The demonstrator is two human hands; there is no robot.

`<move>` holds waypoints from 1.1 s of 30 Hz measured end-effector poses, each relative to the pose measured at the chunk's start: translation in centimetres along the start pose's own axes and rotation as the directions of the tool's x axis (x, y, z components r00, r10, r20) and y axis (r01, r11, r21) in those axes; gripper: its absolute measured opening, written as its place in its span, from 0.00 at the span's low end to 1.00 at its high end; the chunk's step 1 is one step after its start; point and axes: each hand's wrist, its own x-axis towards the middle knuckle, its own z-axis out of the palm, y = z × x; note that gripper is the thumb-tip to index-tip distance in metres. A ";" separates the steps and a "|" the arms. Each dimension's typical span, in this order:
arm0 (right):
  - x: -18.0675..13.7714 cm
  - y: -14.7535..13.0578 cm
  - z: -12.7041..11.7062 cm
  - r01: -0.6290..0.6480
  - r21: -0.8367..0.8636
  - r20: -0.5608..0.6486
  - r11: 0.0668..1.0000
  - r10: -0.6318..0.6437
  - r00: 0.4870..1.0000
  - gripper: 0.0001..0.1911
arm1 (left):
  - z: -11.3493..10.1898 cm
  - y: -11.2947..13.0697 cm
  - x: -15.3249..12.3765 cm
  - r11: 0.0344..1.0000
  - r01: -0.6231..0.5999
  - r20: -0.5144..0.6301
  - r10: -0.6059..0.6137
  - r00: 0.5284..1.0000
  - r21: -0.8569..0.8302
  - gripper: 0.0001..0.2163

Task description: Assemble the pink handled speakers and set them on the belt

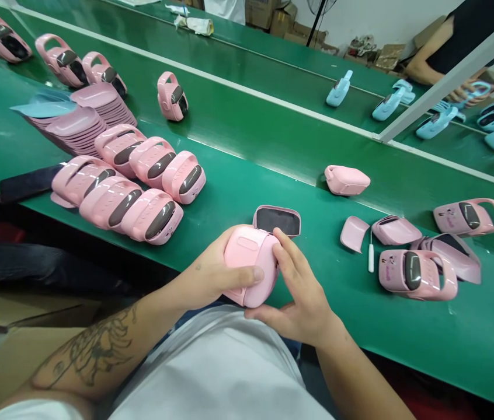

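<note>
I hold a pink plastic housing (249, 262) with a dark screen end (277, 220) over the near edge of the green table (273, 146). My left hand (212, 274) wraps round its left side, thumb pressed across the front. My right hand (302, 294) grips its right side and underside with curled fingers. Just right of my hands lie a small pink cover piece (354, 233), a white stick tool (370, 258) and several pink units (417, 274).
Rows of pink units (128, 181) and stacked pink covers (84, 116) fill the left of the table. A single pink part (347, 179) lies mid-table. Blue units (439, 119) sit beyond a white rail, near another person's arm (431, 52). Cardboard box (14, 356) at lower left.
</note>
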 end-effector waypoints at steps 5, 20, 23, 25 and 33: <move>0.2 -0.3 -0.6 0.086 -0.046 0.011 0.995 -0.086 0.996 0.62 | 0.3 -0.3 -0.1 0.999 -0.032 -0.009 0.032 0.999 0.005 0.34; -0.3 -1.2 -1.8 0.153 -0.098 0.013 0.983 -0.152 0.988 0.61 | 2.1 -0.2 -0.6 0.999 -0.025 -0.031 0.026 0.999 0.024 0.34; -0.3 -1.1 -1.6 0.152 -0.075 -0.011 0.985 -0.154 0.988 0.60 | 2.4 -0.3 -0.5 1.000 -0.024 -0.056 0.024 0.998 -0.007 0.33; -0.3 -1.1 -1.6 0.143 -0.075 -0.004 0.987 -0.144 0.990 0.60 | 2.4 -0.4 -0.3 0.999 -0.034 -0.077 0.033 0.996 -0.004 0.33; -0.7 -1.4 -1.5 0.053 -0.087 0.027 0.995 -0.051 0.998 0.58 | 2.3 -1.4 0.0 0.995 -0.016 -0.082 0.008 0.997 -0.103 0.33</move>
